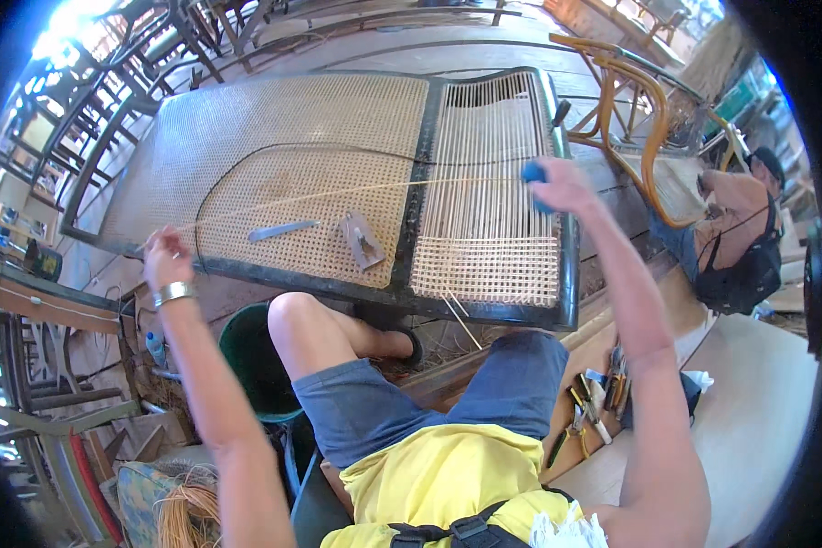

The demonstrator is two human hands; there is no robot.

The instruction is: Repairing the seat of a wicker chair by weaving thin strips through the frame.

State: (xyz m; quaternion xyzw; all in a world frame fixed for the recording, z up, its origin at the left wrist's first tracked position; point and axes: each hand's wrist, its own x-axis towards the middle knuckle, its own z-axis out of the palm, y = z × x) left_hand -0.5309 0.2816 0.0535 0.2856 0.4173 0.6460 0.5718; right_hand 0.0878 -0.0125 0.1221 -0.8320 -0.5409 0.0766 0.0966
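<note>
A long, thin cane strand (356,190) stretches between my hands, above a dark-framed caned panel (402,228). Its left end reaches the closed fingers of my left hand (167,258), beyond the panel's near left edge. My right hand (564,187), a little blurred, is closed around a blue object (535,183) at the panel's right side; the strand runs up to it. Beneath, the right section has parallel strands, woven crosswise only in its near part. On the finished mesh lie a flat blade-like tool (283,230) and a wooden block-like tool (361,242).
A dark curved strip (237,163) lies across the panel. Near my knee stands a green bucket (254,365). Hand tools (589,416) lie at my right. Another person (735,219) sits beside a curved wooden chair frame (648,137). A cane bundle (187,511) is at lower left.
</note>
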